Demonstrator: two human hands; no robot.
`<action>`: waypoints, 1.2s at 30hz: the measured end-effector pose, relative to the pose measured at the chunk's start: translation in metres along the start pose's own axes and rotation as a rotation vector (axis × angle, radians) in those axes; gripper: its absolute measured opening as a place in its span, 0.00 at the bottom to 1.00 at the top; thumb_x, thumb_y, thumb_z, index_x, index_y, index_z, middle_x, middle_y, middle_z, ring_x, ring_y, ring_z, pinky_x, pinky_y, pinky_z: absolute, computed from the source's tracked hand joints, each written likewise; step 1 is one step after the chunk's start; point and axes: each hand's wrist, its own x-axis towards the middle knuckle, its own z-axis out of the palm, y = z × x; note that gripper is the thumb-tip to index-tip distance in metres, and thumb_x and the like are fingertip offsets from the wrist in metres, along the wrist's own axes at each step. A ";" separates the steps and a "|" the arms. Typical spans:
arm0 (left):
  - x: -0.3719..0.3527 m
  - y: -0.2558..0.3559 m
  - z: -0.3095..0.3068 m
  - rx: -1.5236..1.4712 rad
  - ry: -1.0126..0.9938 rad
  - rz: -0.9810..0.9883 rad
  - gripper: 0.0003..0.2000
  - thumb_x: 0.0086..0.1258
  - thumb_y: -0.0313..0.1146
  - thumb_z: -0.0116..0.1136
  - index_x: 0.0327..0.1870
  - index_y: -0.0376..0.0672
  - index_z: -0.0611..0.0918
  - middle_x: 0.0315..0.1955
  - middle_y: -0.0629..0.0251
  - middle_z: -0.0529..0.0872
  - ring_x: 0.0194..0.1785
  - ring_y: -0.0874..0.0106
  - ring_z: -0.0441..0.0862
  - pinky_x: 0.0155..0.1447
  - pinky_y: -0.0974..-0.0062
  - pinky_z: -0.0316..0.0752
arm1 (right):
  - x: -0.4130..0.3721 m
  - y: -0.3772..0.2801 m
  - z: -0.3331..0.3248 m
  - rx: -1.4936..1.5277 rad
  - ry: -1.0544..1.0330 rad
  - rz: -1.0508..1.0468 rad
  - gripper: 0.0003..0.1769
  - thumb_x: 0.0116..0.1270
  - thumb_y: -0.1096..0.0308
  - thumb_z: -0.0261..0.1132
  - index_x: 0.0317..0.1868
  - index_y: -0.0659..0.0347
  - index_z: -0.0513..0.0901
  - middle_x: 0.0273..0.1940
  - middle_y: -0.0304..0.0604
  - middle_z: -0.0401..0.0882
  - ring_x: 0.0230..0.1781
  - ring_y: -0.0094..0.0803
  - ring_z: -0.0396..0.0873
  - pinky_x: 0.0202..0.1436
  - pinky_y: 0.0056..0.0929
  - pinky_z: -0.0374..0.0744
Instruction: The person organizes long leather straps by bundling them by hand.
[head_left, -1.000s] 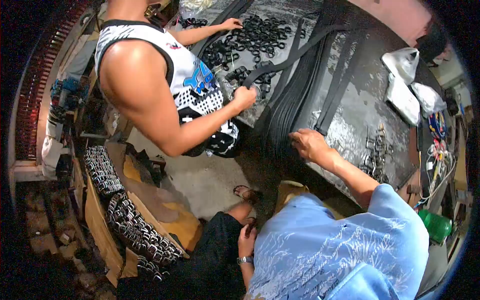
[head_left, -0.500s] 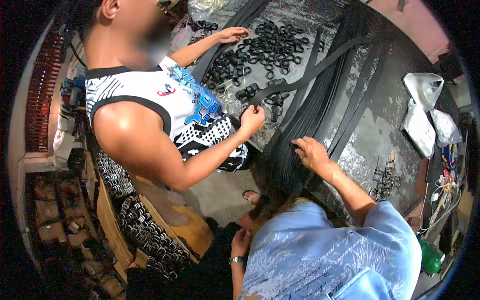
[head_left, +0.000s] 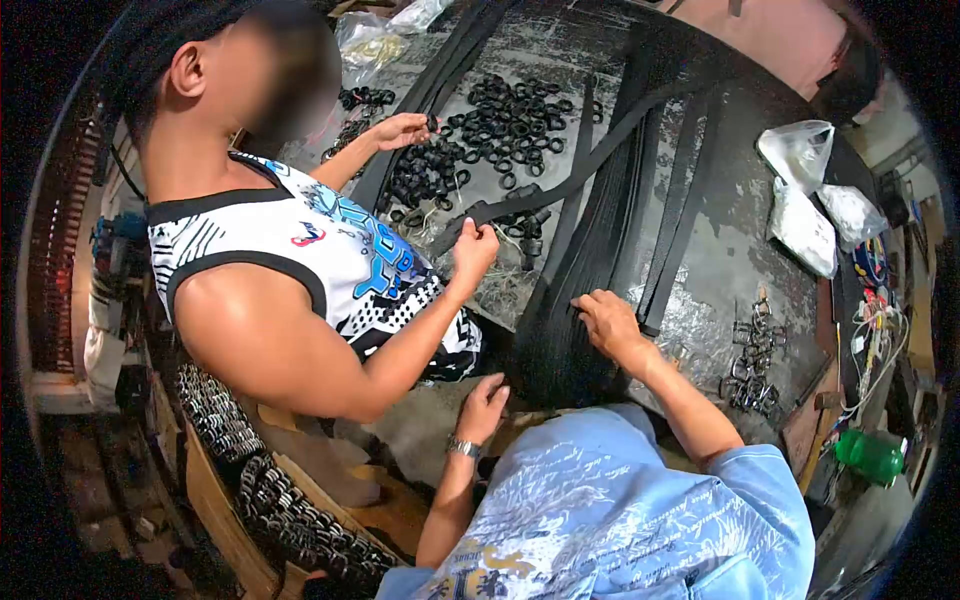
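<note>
My right hand (head_left: 610,322) rests on a thick bundle of long black straps (head_left: 600,260) laid across the table, its fingers slightly bent and apart with the tips touching the straps. My left hand (head_left: 482,408), with a metal watch (head_left: 463,446) at the wrist, is raised beside the bundle's near end. Its thumb stands away from the fingers, and nothing shows in it. Across the corner, a co-worker's hand (head_left: 475,255) grips the end of one strap (head_left: 580,180). The co-worker's other hand (head_left: 402,131) pinches a small black loop (head_left: 432,124).
Many black loops (head_left: 515,115) lie heaped on the dark table (head_left: 705,300). Metal buckles (head_left: 755,360) sit near its right side, with plastic bags (head_left: 805,230) behind. A green bottle (head_left: 870,455) is at right. Rows of buckles (head_left: 300,510) fill a box at lower left.
My left hand has risen toward the near end of the straps. My right hand stays on the bundle. The co-worker's strap end has come closer to their body, and the view has shifted.
</note>
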 end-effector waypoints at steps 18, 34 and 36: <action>0.114 0.070 0.055 0.573 -0.059 0.068 0.37 0.74 0.54 0.51 0.75 0.38 0.59 0.75 0.36 0.54 0.78 0.44 0.52 0.74 0.42 0.55 | 0.006 0.007 0.005 0.065 -0.065 0.088 0.13 0.62 0.75 0.64 0.47 0.54 0.79 0.35 0.48 0.75 0.40 0.50 0.76 0.43 0.46 0.77; 0.120 0.075 0.045 0.443 -0.087 0.036 0.39 0.68 0.54 0.59 0.72 0.37 0.64 0.71 0.36 0.63 0.76 0.46 0.59 0.74 0.59 0.62 | 0.000 0.012 -0.028 0.140 -0.145 0.119 0.28 0.62 0.73 0.68 0.64 0.52 0.75 0.40 0.49 0.79 0.40 0.49 0.79 0.42 0.45 0.78; 0.119 0.074 0.046 0.443 -0.107 0.060 0.38 0.69 0.53 0.59 0.73 0.37 0.63 0.72 0.36 0.60 0.77 0.46 0.57 0.74 0.57 0.61 | -0.019 0.024 -0.064 0.176 0.016 0.320 0.34 0.62 0.72 0.68 0.70 0.53 0.70 0.45 0.51 0.80 0.44 0.46 0.80 0.46 0.41 0.80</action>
